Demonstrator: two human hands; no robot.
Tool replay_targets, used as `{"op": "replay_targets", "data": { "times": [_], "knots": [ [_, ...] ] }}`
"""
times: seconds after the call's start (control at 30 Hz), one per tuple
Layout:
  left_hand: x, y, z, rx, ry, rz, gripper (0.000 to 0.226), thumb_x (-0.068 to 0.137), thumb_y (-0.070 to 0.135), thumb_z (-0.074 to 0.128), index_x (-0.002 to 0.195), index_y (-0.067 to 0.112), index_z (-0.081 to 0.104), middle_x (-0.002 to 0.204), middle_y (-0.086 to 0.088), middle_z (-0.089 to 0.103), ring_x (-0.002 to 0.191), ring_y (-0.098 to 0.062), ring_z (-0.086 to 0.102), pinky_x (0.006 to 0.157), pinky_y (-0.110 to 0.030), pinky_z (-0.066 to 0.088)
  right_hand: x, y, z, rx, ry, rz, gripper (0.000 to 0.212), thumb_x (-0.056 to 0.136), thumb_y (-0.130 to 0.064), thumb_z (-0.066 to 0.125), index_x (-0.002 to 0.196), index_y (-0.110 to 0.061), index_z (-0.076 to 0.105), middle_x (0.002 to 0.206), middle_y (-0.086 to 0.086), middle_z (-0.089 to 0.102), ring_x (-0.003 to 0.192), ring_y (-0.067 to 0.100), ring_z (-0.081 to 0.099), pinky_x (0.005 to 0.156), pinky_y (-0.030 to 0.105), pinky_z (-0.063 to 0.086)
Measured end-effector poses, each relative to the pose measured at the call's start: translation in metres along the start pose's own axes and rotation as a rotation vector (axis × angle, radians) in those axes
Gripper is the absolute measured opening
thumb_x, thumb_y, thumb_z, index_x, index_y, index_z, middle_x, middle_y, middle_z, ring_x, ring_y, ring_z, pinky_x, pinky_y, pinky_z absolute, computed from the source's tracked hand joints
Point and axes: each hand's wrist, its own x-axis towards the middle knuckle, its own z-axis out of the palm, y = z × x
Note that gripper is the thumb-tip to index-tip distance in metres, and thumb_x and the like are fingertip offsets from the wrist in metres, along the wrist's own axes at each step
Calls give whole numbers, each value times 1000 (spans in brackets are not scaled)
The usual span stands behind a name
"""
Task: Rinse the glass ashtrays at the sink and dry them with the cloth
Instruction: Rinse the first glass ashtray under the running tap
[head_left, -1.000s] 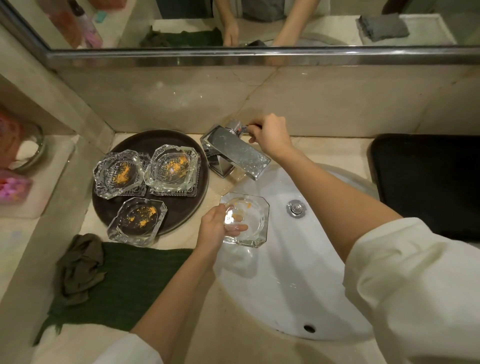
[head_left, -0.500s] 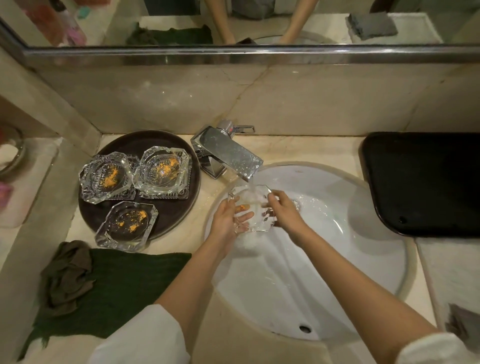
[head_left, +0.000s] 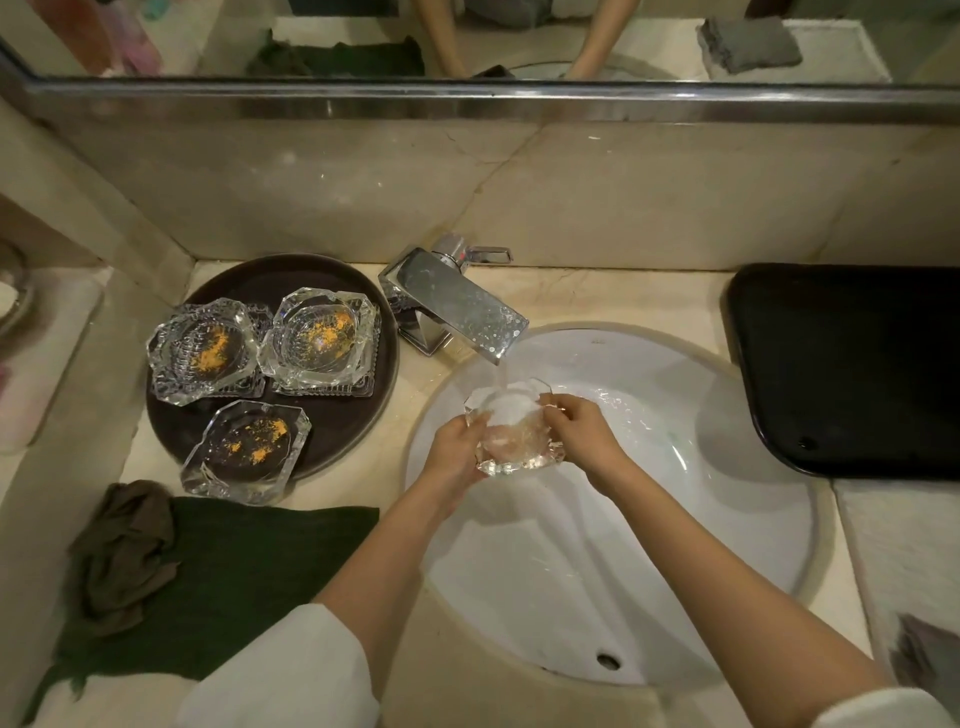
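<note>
A clear glass ashtray (head_left: 511, 431) is held over the white sink basin (head_left: 649, 519), right under the running water from the chrome faucet (head_left: 457, 306). My left hand (head_left: 454, 452) grips its left edge and my right hand (head_left: 579, 428) grips its right edge. Three more glass ashtrays with orange specks sit on a round dark tray (head_left: 332, 415) to the left: one at the back left (head_left: 202, 351), one at the back right (head_left: 322, 338), one at the front (head_left: 247, 449). A crumpled brown cloth (head_left: 124, 551) lies on a dark green towel (head_left: 249, 582).
A black tray (head_left: 852, 369) lies on the counter right of the basin. A white mat with a grey cloth (head_left: 924, 654) is at the lower right. A marble backsplash and a mirror rise behind the faucet. A side ledge stands at the far left.
My right hand left the faucet handle and came down to the ashtray; water now runs. Both hands have tilted the ashtray under the stream, and its orange specks are gone.
</note>
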Motion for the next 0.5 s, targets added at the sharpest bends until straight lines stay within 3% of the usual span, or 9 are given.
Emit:
{"op": "replay_targets", "data": {
  "times": [0.13,0.2,0.27,0.37,0.5],
  "knots": [
    [2,-6,-4,39,-39,-16,16,94,2,47,102,12,57,88,-4,65,71,-19,64,72,-37,53,-3,-2,-2,-19,-44,32,17,95,-8,42,96,-10,59,72,0,56,61,12,56,54,26,41],
    [2,-6,-6,49,-73,-12,25,87,-7,53,107,9,53,96,-8,65,81,-24,68,76,-40,54,-5,-6,-3,29,-61,42,13,93,-5,47,99,-10,58,70,1,58,57,10,59,53,25,42],
    [0,-6,-6,52,-74,11,40,80,-13,58,107,14,47,104,-9,61,95,-30,64,74,-39,54,-5,-9,-3,30,-91,25,28,87,1,55,112,-11,56,74,0,59,57,9,58,52,19,45],
    [5,-7,-6,139,-43,73,59,72,-7,73,114,21,42,108,-9,60,96,-29,62,65,-30,54,-4,-12,0,-25,-108,-11,52,77,6,64,124,-13,50,86,2,57,61,11,54,55,15,47],
    [11,-8,1,221,7,151,38,75,2,73,93,25,49,99,-12,67,82,-30,69,80,-43,55,-2,-16,11,-37,22,-23,31,79,-10,71,101,-9,48,71,1,54,52,12,50,42,12,40]
  ]
}}
